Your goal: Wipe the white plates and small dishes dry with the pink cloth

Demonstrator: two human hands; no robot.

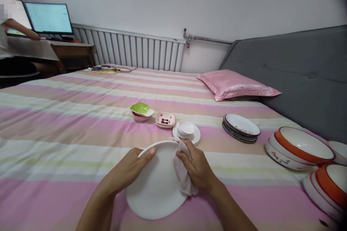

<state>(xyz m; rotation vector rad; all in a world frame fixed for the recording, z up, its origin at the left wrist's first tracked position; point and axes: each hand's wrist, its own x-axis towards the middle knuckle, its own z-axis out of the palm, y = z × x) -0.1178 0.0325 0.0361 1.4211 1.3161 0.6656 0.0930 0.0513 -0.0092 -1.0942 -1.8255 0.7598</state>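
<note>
A round white plate [155, 184] is held tilted above the striped bedspread [67, 133], low in the middle of the view. My left hand [130, 169] grips its left rim, thumb on the top edge. My right hand [196, 168] presses a pale pink cloth [182, 173] against the plate's right side, fingers closed on the cloth.
Behind the plate lie a stack of small white saucers [187, 131], a pink patterned dish [165, 119] and a green leaf-shaped dish [141, 109]. Dark-rimmed plates [240, 127] and orange-banded bowls [300, 148] sit right. A pink pillow [235, 85] lies farther back. A person [11, 39] sits at monitors far left.
</note>
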